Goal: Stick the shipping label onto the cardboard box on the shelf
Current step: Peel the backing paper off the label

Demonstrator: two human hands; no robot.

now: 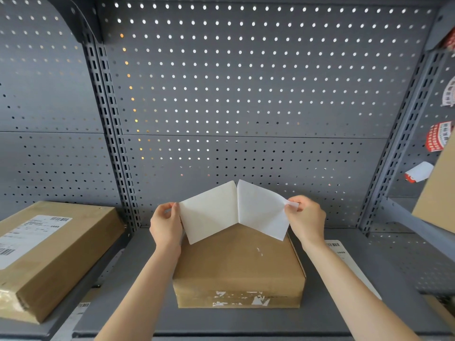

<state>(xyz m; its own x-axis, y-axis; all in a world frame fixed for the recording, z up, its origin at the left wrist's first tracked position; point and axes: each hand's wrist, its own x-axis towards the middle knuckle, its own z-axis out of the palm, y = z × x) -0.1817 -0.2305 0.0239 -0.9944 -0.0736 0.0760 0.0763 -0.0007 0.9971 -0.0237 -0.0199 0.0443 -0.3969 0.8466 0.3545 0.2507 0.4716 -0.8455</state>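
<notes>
Above the brown cardboard box (238, 264) on the grey metal shelf (320, 313), the left hand (165, 223) pinches one white sheet (209, 214) at nine o'clock, the right hand (306, 219) the other (262, 212) at three. Which is the label is unclear; peel evenly, keeping the adhesive off the fingers.

Grey pegboard (246, 94) backs the shelving, holes in even rows, some lit from behind. Slotted uprights (110, 134) split it into bays.

Left bay: a flat carton (56, 257) lies at an angle, a printed label (29, 237) with barcodes on its top face and tape at its near corner.

Right side: red-and-white stickers (437, 139) on the pegboard, and a white tag (418, 172) with a red tip below them. A brown board edge (435, 195) enters from the right. A barcoded paper slip (344, 257) lies flat on the grey deck (381, 313).
</notes>
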